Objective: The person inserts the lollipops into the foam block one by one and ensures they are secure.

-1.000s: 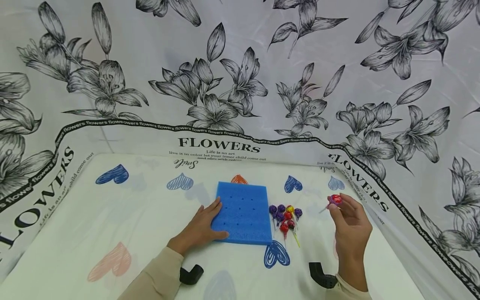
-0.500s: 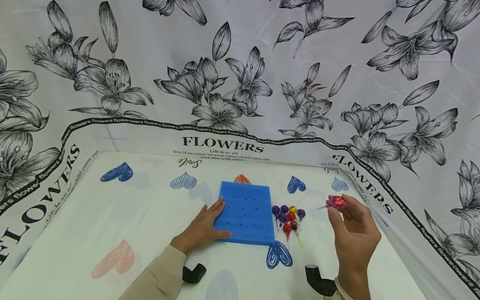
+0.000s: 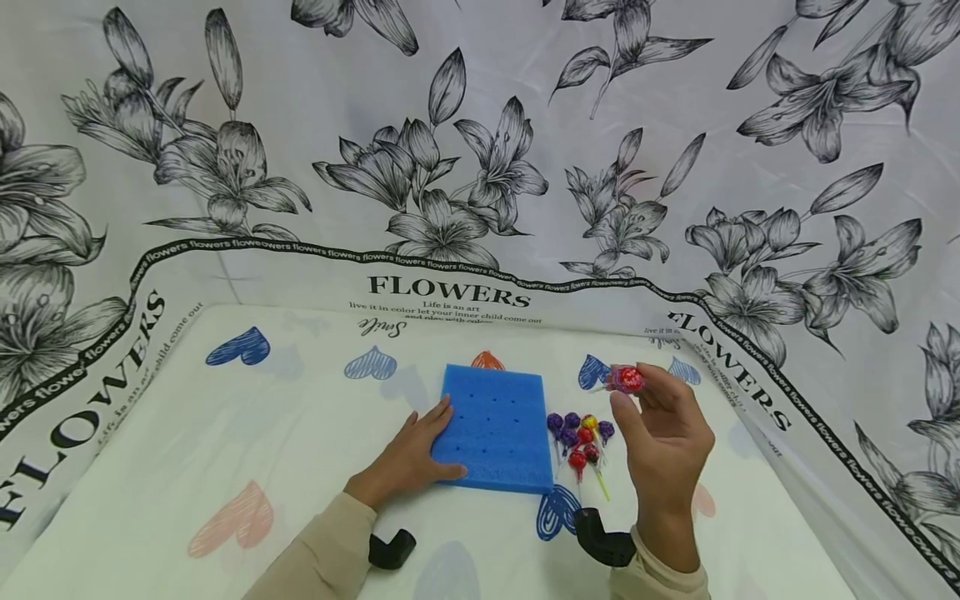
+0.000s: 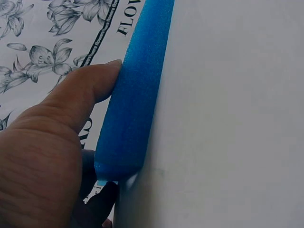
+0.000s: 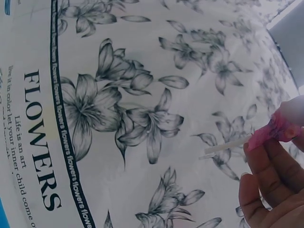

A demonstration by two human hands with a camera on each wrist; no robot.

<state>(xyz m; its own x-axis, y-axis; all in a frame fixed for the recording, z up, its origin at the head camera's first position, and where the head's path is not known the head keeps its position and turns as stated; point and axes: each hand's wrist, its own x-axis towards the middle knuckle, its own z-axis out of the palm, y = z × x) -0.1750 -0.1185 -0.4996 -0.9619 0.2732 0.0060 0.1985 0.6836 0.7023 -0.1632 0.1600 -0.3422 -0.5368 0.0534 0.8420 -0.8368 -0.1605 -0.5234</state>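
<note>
We count one blue foam block [image 3: 498,462], which we take as our landmark, lying flat on a white cloth [image 3: 300,425] printed with hearts. On its upper face we make out small dark holes [image 3: 491,419], nine as best we can count, in three rows of three.

We note two hands. The left hand [image 3: 405,458] is at the block's left edge: fingers extended and somewhat spread, their tips touching that edge, the thumb on the near left corner. The left wrist view confirms contact with the foam; we see no grip around it.

The right hand [image 3: 667,425] is to the right of the block and well apart from it, thumb and fingers bent together, pinching one red lollipop [image 3: 627,379] by its wrapped head. We record the stick pointing left, toward the block's side.

Just beside the block's right edge we count eight loose lollipops [image 3: 584,435]: four purple, one yellow, three red, one of the reds darker. They lie close together, sticks toward the near side; we see one yellow-green stick.

Two beige sleeves [image 3: 322,546] and two black bent pieces [image 3: 392,548], one per wrist, are nearer than the block. Beyond it we see one flower-printed sheet [image 3: 367,75].
</note>
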